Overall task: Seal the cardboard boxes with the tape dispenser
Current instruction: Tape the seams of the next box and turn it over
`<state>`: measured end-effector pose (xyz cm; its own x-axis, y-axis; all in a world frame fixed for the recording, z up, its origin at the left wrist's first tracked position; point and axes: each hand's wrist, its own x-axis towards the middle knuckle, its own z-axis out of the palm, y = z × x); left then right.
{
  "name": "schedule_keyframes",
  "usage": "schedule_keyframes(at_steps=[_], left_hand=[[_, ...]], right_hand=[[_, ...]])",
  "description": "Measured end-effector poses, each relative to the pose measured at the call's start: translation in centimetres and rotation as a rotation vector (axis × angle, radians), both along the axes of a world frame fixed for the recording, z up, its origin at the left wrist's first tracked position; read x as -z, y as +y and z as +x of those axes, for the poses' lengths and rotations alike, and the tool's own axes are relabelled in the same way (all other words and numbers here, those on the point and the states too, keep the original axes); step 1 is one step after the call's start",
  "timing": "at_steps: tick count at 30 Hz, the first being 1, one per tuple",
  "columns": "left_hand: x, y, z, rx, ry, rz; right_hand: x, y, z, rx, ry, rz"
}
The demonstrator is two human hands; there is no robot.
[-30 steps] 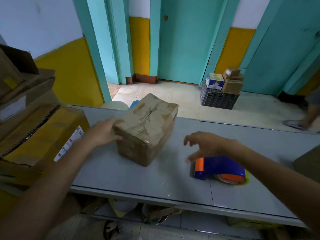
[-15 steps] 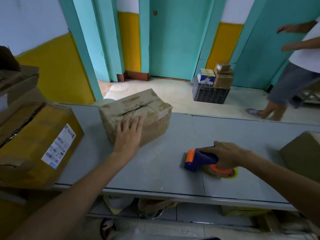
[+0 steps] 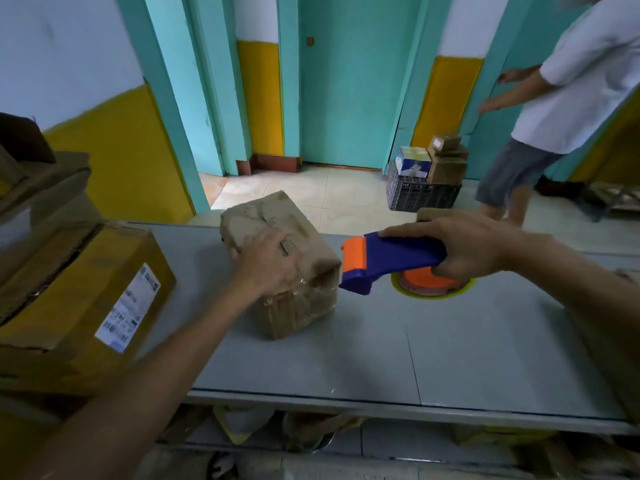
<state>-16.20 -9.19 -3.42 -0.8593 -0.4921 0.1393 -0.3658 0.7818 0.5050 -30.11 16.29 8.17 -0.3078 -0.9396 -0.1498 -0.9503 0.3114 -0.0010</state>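
A small worn cardboard box (image 3: 294,306) stands on the grey table (image 3: 450,358), its top seam running away from me. My left hand (image 3: 266,261) lies flat on the box's top, pressing it down. My right hand (image 3: 464,247) grips a blue tape dispenser (image 3: 391,261) with an orange front blade and an orange tape roll under it. The dispenser is lifted off the table, its orange nose right at the box's near right top edge.
A stack of larger cardboard boxes (image 3: 86,299) with a white label crowds the table's left end. Another box edge (image 3: 620,341) shows at the far right. Beyond the table, a black crate with parcels (image 3: 422,188) sits on the floor, and a person (image 3: 561,109) walks there.
My right hand has lifted the dispenser off the table and carried it left to the box. My left hand has shifted onto the box's top. The person has walked further left.
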Motion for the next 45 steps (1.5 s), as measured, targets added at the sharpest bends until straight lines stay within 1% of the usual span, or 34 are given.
schedule_keyframes(at_steps=[1, 2, 3, 4, 5, 6, 7, 8, 9, 10, 11, 12, 13, 14, 17, 24, 25, 27, 29, 31, 33, 36, 38, 39, 40, 41, 44, 45], left_hand=[[0.4, 0.7, -0.3, 0.118, -0.122, -0.063], [0.7, 0.9, -0.3, 0.207, -0.244, -0.206], [1.0, 0.6, 0.2, 0.275, -0.309, -0.323], [1.2, -0.2, 1.0, 0.340, -0.291, -0.371], [1.2, -0.7, 2.0, 0.393, -0.207, -0.359], [1.4, -1.1, 2.9, 0.420, -0.067, -0.311], [1.5, -1.0, 3.6, 0.382, 0.101, -0.205], [1.2, -0.6, 4.1, 0.277, 0.272, 0.005], [0.3, 0.0, 4.6, 0.142, 0.404, 0.335], [-0.9, 0.8, 4.9, 0.049, 0.475, 0.743], [-1.9, 1.5, 5.1, 0.001, 0.436, 1.103], [-2.7, 1.9, 5.3, -0.001, 0.356, 1.353], [-3.3, 2.0, 5.7, 0.016, 0.295, 1.468], [-3.6, 2.0, 5.9, 0.022, 0.278, 1.515], [-4.0, 2.1, 6.7, 0.025, 0.357, 1.602], [-3.5, 2.1, 7.1, -0.060, 0.395, 1.705], [-3.6, 2.1, 7.0, -0.081, 0.381, 1.690], [-3.7, 2.0, 6.8, -0.099, 0.327, 1.594], [-4.1, 1.7, 6.6, -0.087, 0.298, 1.483], [-4.6, 1.2, 6.2, -0.073, 0.290, 1.420], [-4.8, 0.5, 5.5, -0.115, 0.258, 1.283], [-4.6, -0.8, 4.7, -0.176, 0.176, 0.872], [-4.6, -1.7, 4.3, -0.183, 0.148, 0.623], [-4.6, -1.9, 4.0, -0.189, 0.123, 0.531], [-4.5, -2.0, 3.7, -0.199, 0.089, 0.483], [-4.4, -2.1, 3.3, -0.211, 0.059, 0.490], [-4.0, -1.7, 2.7, -0.231, -0.004, 0.708], [-3.9, -1.6, 2.6, -0.232, -0.006, 0.745]], right_hand=[[0.1, -0.4, 0.2, -0.024, -0.018, -0.028], [0.2, -0.7, 0.3, -0.045, -0.028, -0.049], [0.3, -0.9, 0.4, -0.067, -0.033, -0.070], [0.3, -1.3, 0.5, -0.085, -0.038, -0.088], [0.4, -1.6, 0.7, -0.104, -0.042, -0.105], [0.4, -2.0, 0.8, -0.125, -0.046, -0.124], [0.4, -2.3, 0.8, -0.146, -0.051, -0.148], [0.5, -2.7, 0.9, -0.166, -0.059, -0.177], [0.5, -3.1, 0.9, -0.190, -0.071, -0.208], [0.6, -3.5, 1.0, -0.212, -0.087, -0.238], [0.7, -4.0, 1.1, -0.231, -0.102, -0.263], [0.7, -4.5, 1.3, -0.250, -0.110, -0.279], [0.8, -4.8, 1.5, -0.266, -0.105, -0.289], [0.9, -5.1, 1.7, -0.278, -0.089, -0.297], [1.2, -5.5, 2.1, -0.298, -0.066, -0.325], [1.5, -5.7, 2.3, -0.288, -0.110, -0.387], [1.6, -5.8, 2.5, -0.288, -0.110, -0.388], [1.7, -5.8, 2.8, -0.284, -0.077, -0.372], [1.8, -5.8, 3.0, -0.269, -0.028, -0.362], [1.9, -5.9, 3.0, -0.239, -0.017, -0.375], [2.2, -6.4, 3.2, -0.214, -0.012, -0.385], [3.3, -7.7, 3.7, -0.170, 0.005, -0.357], [3.5, -8.4, 3.8, -0.130, -0.018, -0.338], [3.4, -8.6, 3.7, -0.112, -0.039, -0.334], [3.3, -8.8, 3.6, -0.101, -0.056, -0.326], [3.1, -8.9, 3.5, -0.100, -0.056, -0.315], [2.9, -9.2, 2.8, -0.149, 0.027, -0.243], [2.9, -9.2, 2.6, -0.163, 0.053, -0.220]])
